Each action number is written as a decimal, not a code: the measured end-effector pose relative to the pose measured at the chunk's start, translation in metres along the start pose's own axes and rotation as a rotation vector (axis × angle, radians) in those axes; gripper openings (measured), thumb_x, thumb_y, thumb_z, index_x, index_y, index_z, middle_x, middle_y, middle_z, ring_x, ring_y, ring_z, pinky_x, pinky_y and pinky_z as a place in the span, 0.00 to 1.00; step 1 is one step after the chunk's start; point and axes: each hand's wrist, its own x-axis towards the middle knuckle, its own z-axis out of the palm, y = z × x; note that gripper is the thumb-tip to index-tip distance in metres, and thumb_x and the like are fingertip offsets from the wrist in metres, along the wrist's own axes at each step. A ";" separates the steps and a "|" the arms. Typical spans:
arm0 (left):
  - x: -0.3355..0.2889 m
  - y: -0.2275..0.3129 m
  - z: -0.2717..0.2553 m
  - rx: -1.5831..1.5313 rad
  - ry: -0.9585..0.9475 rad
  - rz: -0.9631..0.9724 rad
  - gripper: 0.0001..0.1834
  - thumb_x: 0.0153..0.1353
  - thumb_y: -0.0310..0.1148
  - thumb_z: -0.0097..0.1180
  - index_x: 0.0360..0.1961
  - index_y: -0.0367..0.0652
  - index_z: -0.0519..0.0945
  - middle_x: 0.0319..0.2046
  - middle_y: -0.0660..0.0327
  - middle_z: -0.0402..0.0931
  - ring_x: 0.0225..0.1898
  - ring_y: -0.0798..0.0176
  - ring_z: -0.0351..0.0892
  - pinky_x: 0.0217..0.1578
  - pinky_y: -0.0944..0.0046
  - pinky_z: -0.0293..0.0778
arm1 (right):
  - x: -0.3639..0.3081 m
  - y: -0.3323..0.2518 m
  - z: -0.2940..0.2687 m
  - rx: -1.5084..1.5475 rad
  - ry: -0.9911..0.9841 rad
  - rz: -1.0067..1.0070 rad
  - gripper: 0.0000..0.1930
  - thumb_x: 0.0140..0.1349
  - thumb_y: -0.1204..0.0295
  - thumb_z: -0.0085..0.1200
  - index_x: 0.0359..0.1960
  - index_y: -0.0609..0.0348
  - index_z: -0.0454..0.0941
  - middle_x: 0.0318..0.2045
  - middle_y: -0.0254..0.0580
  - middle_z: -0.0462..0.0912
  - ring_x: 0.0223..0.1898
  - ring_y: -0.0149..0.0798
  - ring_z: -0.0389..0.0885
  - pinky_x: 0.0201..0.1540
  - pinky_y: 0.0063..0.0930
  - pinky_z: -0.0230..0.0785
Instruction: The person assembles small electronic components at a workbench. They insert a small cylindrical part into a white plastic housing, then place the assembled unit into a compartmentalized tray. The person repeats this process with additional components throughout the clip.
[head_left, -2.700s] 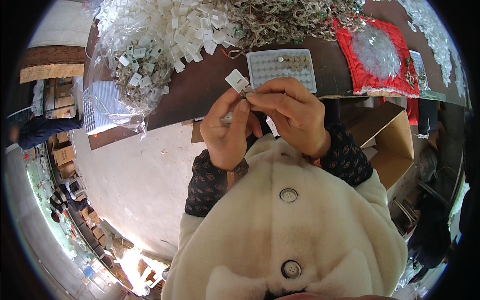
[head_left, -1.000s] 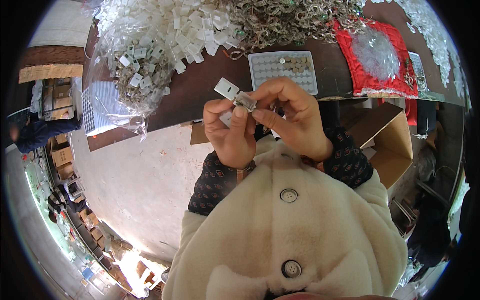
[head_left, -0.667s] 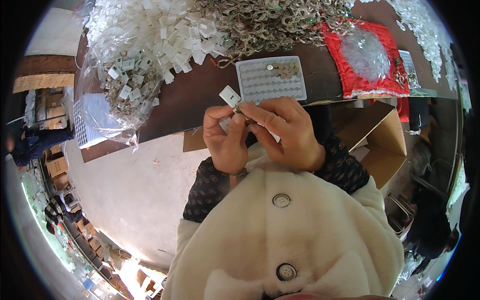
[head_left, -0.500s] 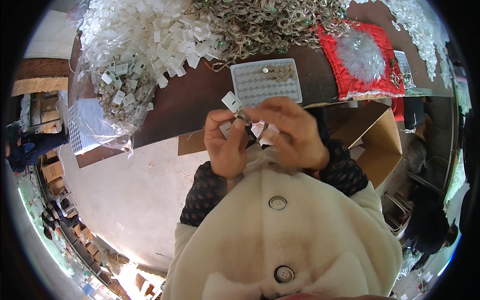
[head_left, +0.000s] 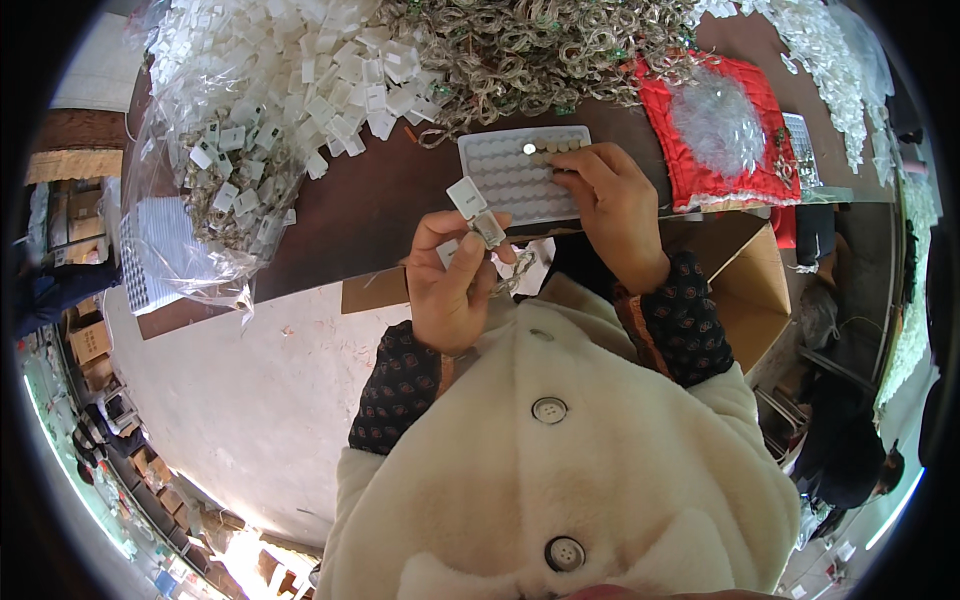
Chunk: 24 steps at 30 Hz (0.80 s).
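Note:
My left hand point(head_left: 452, 290) is closed on a small white plastic battery case point(head_left: 486, 229), its lid point(head_left: 465, 198) swung up. A second white piece point(head_left: 447, 253) shows between the fingers, and a coil of thin wire point(head_left: 515, 272) hangs beside them. My right hand point(head_left: 617, 210) reaches over the white tray point(head_left: 490, 140) of round pockets, thumb and forefinger pinched near its right side. Whatever lies between those fingertips is hidden. Several round button cells point(head_left: 560, 143) sit in the tray's far right part, one of them shinier.
White plastic cases point(head_left: 340, 95) are heaped at the back left beside tangled wire coils point(head_left: 540, 60). A clear bag point(head_left: 225, 235) of cases sits left. Clear strands lie on a red cloth point(head_left: 680, 150) at right. A cardboard box point(head_left: 745, 270) stands below the table edge.
My right hand has left the case in my left hand and moved forward and right to the tray. The left hand stays nearly in place, still holding the case.

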 end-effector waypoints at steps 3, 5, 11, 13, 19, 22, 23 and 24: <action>-0.001 -0.001 0.002 0.007 0.018 -0.023 0.10 0.72 0.28 0.51 0.51 0.45 0.70 0.50 0.48 0.79 0.38 0.69 0.79 0.22 0.77 0.62 | 0.002 -0.006 -0.003 -0.064 -0.026 0.031 0.09 0.57 0.79 0.63 0.40 0.56 0.82 0.36 0.44 0.81 0.35 0.47 0.82 0.37 0.34 0.75; -0.002 -0.001 0.004 0.023 0.042 -0.036 0.10 0.71 0.28 0.52 0.51 0.45 0.70 0.49 0.48 0.79 0.37 0.69 0.79 0.21 0.77 0.62 | 0.003 -0.014 -0.006 0.088 -0.012 -0.045 0.09 0.56 0.81 0.63 0.39 0.57 0.83 0.35 0.44 0.81 0.34 0.46 0.82 0.36 0.33 0.75; -0.006 0.000 0.011 -0.022 -0.036 -0.018 0.09 0.70 0.25 0.53 0.50 0.44 0.73 0.39 0.56 0.79 0.31 0.70 0.80 0.19 0.77 0.62 | -0.010 -0.050 -0.013 0.316 0.029 -0.275 0.12 0.53 0.84 0.64 0.39 0.58 0.84 0.35 0.42 0.81 0.32 0.42 0.83 0.34 0.30 0.76; -0.008 -0.003 0.015 0.036 0.047 0.028 0.10 0.70 0.24 0.53 0.50 0.43 0.73 0.35 0.59 0.77 0.29 0.71 0.79 0.19 0.77 0.61 | -0.014 -0.057 -0.014 0.331 0.013 -0.301 0.13 0.54 0.84 0.64 0.41 0.58 0.84 0.35 0.42 0.81 0.31 0.40 0.83 0.33 0.29 0.77; -0.011 -0.003 0.016 0.015 0.031 -0.014 0.10 0.69 0.24 0.53 0.50 0.42 0.73 0.35 0.60 0.75 0.30 0.72 0.79 0.20 0.76 0.64 | -0.013 -0.056 -0.015 0.373 0.091 -0.326 0.13 0.55 0.86 0.62 0.41 0.60 0.84 0.34 0.41 0.82 0.32 0.41 0.83 0.34 0.30 0.78; -0.010 -0.004 0.016 0.052 0.046 -0.098 0.09 0.70 0.25 0.53 0.50 0.42 0.72 0.36 0.61 0.74 0.33 0.71 0.79 0.21 0.77 0.64 | -0.010 -0.049 -0.009 0.277 0.155 -0.524 0.19 0.45 0.82 0.61 0.43 0.60 0.82 0.34 0.40 0.83 0.32 0.41 0.82 0.34 0.30 0.77; -0.010 -0.004 0.016 0.047 0.050 -0.095 0.09 0.70 0.26 0.53 0.50 0.42 0.72 0.37 0.60 0.75 0.34 0.71 0.79 0.22 0.77 0.63 | -0.011 -0.047 -0.008 0.262 0.160 -0.534 0.19 0.44 0.81 0.62 0.43 0.60 0.82 0.33 0.41 0.83 0.32 0.42 0.82 0.35 0.31 0.77; -0.010 -0.005 0.016 0.039 0.059 -0.092 0.09 0.70 0.27 0.53 0.50 0.42 0.72 0.38 0.59 0.76 0.35 0.71 0.79 0.22 0.77 0.63 | -0.013 -0.045 -0.007 0.248 0.164 -0.544 0.20 0.43 0.81 0.62 0.43 0.60 0.83 0.33 0.41 0.83 0.33 0.42 0.82 0.36 0.33 0.77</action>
